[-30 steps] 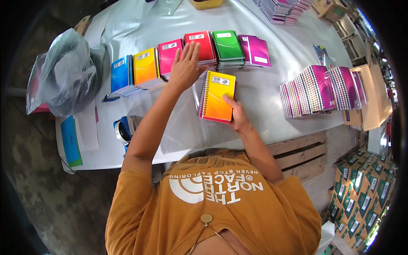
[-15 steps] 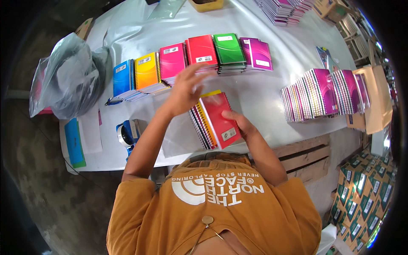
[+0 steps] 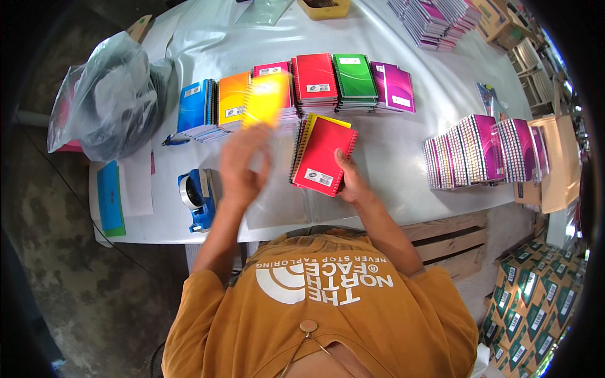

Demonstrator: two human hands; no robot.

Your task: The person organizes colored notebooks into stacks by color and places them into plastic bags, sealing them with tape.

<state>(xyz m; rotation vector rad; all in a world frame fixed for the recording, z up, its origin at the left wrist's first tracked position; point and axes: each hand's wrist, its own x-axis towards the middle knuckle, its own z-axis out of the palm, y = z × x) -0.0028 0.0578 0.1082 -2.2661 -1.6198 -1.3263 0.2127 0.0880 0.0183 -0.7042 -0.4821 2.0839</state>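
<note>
My left hand (image 3: 244,160) grips the lower end of a yellow spiral notebook (image 3: 267,99), blurred by motion and raised in front of the pink stack (image 3: 270,68). In my right hand (image 3: 355,181) is a small fanned bundle of spiral notebooks, a red notebook (image 3: 326,153) on top and a yellow edge showing behind. The thumb presses on the red cover; the other fingers are mostly hidden underneath. Beyond my hands runs a row of notebook stacks: blue (image 3: 193,102), yellow (image 3: 233,94), the pink one, red (image 3: 313,70), green (image 3: 355,79) and purple (image 3: 398,89).
A blue tape dispenser (image 3: 203,201) stands near the front edge, left of my arm. Farther left lies a bulging clear plastic bag (image 3: 110,104). Purple notebooks (image 3: 466,151) stand on the right beside an open cardboard box (image 3: 559,154); more purple piles (image 3: 428,22) lie at the back.
My left hand has moved left and down from near the red stack and now holds a yellow notebook. The bundle in my right hand has turned and risen slightly. The view has shifted a little.
</note>
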